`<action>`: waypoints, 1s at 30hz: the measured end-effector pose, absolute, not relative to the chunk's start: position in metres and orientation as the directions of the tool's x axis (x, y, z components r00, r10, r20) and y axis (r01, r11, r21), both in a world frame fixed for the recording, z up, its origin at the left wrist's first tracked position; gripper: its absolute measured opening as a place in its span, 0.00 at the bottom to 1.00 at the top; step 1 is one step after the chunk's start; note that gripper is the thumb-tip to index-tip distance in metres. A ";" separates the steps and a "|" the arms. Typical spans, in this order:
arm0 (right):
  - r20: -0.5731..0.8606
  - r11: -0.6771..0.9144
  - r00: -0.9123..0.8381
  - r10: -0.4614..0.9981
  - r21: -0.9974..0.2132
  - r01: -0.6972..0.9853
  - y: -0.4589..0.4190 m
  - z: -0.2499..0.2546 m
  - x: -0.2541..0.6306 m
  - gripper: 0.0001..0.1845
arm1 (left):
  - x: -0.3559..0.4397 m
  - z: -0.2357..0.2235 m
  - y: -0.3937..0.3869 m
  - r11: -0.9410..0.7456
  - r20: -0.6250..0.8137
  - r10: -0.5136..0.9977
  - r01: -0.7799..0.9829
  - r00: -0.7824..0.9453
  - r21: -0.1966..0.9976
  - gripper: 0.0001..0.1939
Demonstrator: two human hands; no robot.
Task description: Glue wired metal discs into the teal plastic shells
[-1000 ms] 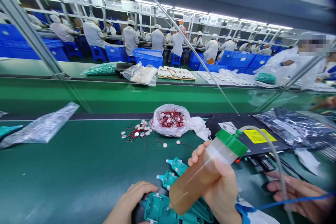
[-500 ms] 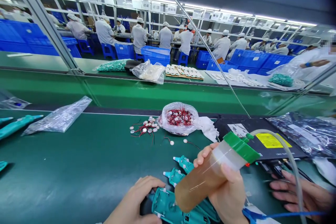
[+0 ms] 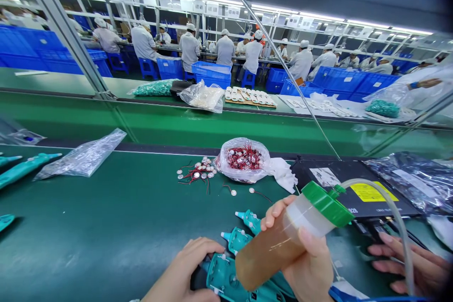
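My right hand (image 3: 304,255) is wrapped round a large dispensing syringe barrel (image 3: 279,240) filled with brown fluid. Its green cap (image 3: 327,203) carries a clear hose, and the barrel tilts down to the left, its lower end over a teal plastic housing half (image 3: 222,273). What the tip touches is hidden. My left hand (image 3: 187,269) curls round the near-left end of that housing, fingers above and thumb below. Just behind lie more teal housings (image 3: 237,239) with white tips, partly covered by the barrel.
A bag of red-wired discs (image 3: 244,160) stands behind, with loose wired discs (image 3: 198,170) beside it. At right are a black box (image 3: 364,188) and another person's hand (image 3: 406,259). A plastic bag (image 3: 85,155) and teal parts (image 3: 24,170) lie left. A slanted rod (image 3: 276,52) crosses the view.
The view has shifted slightly. My hands, the syringe barrel and the housing keep nearly the same places; the other person's hand at right has moved only a little.
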State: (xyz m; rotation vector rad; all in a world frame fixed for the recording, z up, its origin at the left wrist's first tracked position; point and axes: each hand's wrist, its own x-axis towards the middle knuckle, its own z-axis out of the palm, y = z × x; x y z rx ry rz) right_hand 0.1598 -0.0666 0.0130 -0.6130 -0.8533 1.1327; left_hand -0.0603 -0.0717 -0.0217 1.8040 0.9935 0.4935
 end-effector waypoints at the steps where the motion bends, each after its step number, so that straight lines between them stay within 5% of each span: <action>1: 0.267 0.322 0.181 0.947 -0.792 -0.518 -0.067 0.013 0.160 0.15 | -0.060 -0.022 -0.072 -0.187 -0.098 0.805 0.408 0.585 0.894 0.26; 30: 0.292 0.360 0.220 0.931 -0.833 -0.420 -0.078 0.020 0.155 0.20 | -0.063 -0.025 -0.073 -0.196 -0.082 0.820 0.413 0.566 0.889 0.28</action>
